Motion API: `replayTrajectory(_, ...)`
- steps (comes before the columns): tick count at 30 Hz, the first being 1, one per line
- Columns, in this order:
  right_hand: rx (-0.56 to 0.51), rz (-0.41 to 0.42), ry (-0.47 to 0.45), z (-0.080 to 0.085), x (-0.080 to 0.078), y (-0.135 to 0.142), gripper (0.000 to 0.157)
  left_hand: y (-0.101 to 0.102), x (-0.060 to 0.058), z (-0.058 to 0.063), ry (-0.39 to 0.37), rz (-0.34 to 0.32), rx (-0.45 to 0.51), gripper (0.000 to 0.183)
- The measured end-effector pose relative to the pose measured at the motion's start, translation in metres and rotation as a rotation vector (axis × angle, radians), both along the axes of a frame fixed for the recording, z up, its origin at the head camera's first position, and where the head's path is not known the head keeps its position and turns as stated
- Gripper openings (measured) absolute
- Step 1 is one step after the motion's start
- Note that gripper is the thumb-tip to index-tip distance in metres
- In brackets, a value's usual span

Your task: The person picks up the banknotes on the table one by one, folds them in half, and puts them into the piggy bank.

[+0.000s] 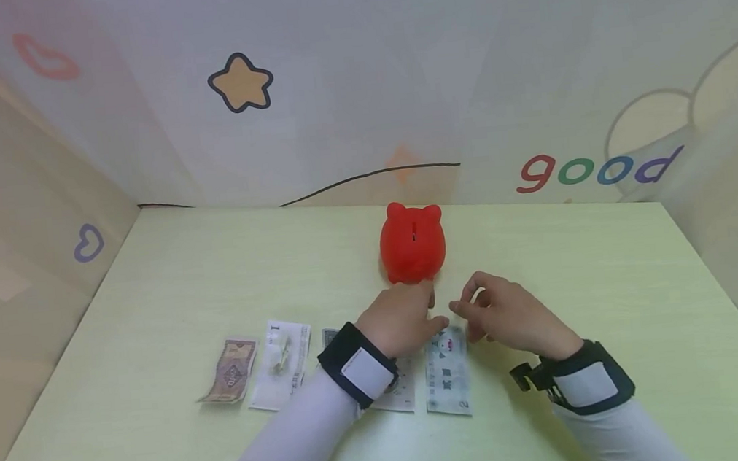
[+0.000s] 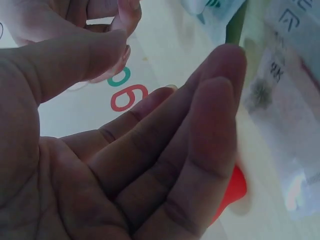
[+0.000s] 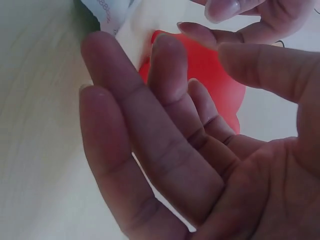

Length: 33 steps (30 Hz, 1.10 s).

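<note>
1. and here's the left hand (image 1: 398, 321), loosely bent, thumb apart from its fingers, grasping nothing!
2. across from it, the right hand (image 1: 515, 314), fingers softly curved and relaxed, empty too; the two sit near each other, apart.
3. just beyond the left hand, there's the glossy red, rounded pig-shaped bank (image 1: 413, 247), two ears up, slot on top; whether fingertips touch it, i can't tell.
4. between the hands, on the near side, lies a pale greenish-grey paper banknote marked 2 (image 1: 447, 381), flat on the pale yellow-green table (image 1: 130, 442).
5. out to the left of the left hand, a white paper banknote marked 1 (image 1: 280, 366), and farther left, a creased brown paper banknote (image 1: 232, 372).
6. more pale paper (image 1: 397, 396) peeks out around the left wrist's black band (image 1: 337, 365); one note or two, i can't tell!
</note>
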State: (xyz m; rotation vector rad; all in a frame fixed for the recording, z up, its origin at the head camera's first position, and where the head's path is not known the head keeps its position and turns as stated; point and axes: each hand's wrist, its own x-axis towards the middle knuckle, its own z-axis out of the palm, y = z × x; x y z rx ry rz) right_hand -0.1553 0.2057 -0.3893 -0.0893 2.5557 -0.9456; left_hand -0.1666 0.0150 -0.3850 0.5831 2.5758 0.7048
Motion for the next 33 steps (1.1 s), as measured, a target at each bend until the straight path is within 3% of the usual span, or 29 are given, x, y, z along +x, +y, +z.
replayTrajectory(10,0.006,0.006,-0.001,-0.002,0.000,-0.002,0.025,0.002,-0.001,-0.004,0.004,-0.007,-0.009,0.035)
replayTrajectory(18,-0.023,-0.002,0.057,-0.002,0.000,0.001,0.033,-0.001,-0.001,-0.002,0.012,0.021,0.014,0.037)
replayTrajectory(26,-0.056,-0.050,0.117,0.002,-0.002,0.004,0.040,-0.006,-0.006,0.003,-0.038,0.106,0.124,0.042)
replayTrajectory(33,-0.092,-0.065,0.169,0.006,0.000,0.006,0.044,-0.011,-0.009,0.005,-0.029,0.114,0.223,0.044)
